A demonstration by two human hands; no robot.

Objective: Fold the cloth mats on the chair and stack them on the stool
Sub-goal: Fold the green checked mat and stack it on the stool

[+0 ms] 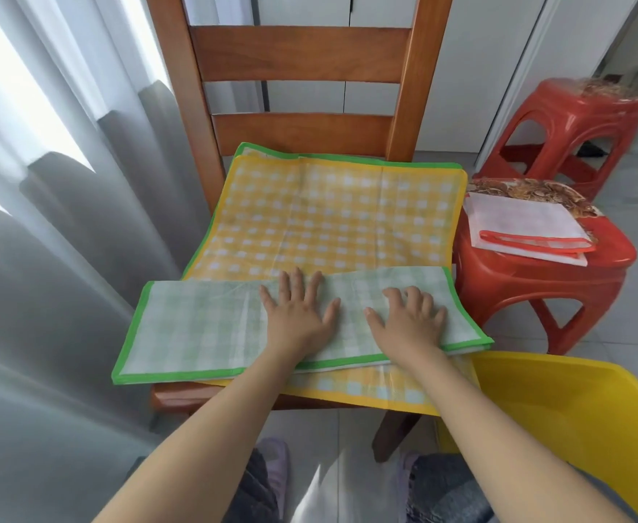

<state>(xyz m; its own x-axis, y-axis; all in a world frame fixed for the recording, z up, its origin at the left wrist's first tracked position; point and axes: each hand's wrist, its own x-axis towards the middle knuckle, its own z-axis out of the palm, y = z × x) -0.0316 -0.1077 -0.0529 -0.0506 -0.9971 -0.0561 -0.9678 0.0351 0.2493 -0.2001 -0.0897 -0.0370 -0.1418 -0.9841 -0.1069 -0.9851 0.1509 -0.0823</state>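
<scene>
A folded green-bordered checked cloth mat (212, 326) lies across the front edge of the brown wooden chair (302, 58), on top of a spread yellow checked cloth mat (328, 220). The left hand (296, 315) and right hand (408, 318) press flat on it, fingers straight and spread. At three o'clock, a red plastic stool (536, 281) carries a folded orange-bordered white mat (528, 228).
</scene>
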